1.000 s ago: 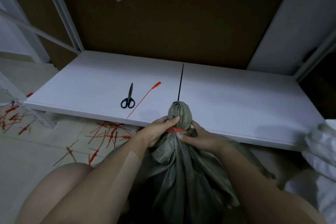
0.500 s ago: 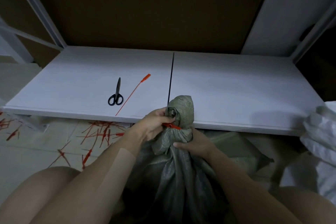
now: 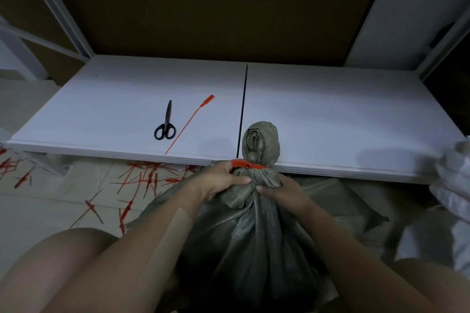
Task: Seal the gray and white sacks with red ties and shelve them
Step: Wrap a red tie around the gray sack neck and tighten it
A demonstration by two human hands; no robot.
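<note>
A gray woven sack (image 3: 244,241) stands between my knees in front of the low white shelf (image 3: 330,114). Its gathered neck sticks up as a knob, cinched by a red tie (image 3: 248,164) pulled tight around it. My left hand (image 3: 221,180) grips the neck just below the tie on the left side. My right hand (image 3: 282,192) grips the bunched fabric on the right. A spare red tie (image 3: 189,124) lies loose on the shelf. A white sack (image 3: 452,185) shows at the right edge.
Black scissors (image 3: 165,124) lie on the shelf left of the spare tie. A dark seam (image 3: 243,109) splits the shelf board. Several cut red tie ends (image 3: 142,180) litter the tiled floor at left. White shelf posts (image 3: 58,7) rise at both back corners.
The sack's neck has risen higher against the shelf edge. My left hand has slid from the tie's head down onto the neck. The right hand stays clamped below.
</note>
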